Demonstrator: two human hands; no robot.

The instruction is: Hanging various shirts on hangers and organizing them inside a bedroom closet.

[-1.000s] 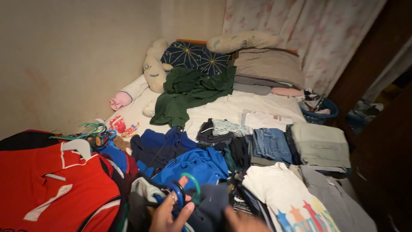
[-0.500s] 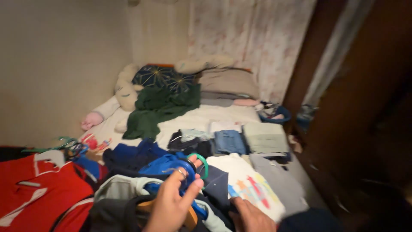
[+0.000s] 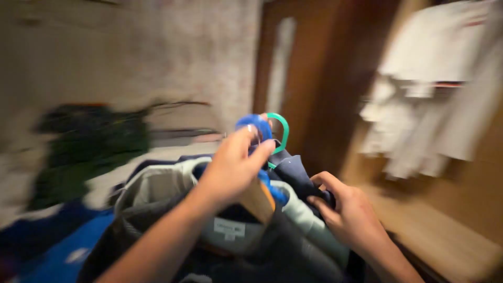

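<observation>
Frame heavily motion-blurred. Far left: pale beige wall (image 3: pixel 78 57), plain, w/ a paler, faintly patterned curtain or wall stretch (image 3: pixel 209 57) to its right. Centre: brown wooden door or wardrobe panel (image 3: pixel 325 78), a light vertical strip (image 3: pixel 281 63) beside it. Right: white garments (image 3: pixel 435 89) hanging inside an open wooden wardrobe, wooden ledge (image 3: pixel 435 230) below them. Left, lower: bed (image 3: pixel 157 157) w/ pale sheet, dark green cloth (image 3: pixel 89 141) on it, blue fabric (image 3: pixel 57 251) near bottom left corner. Light dim, warm, indoor.
</observation>
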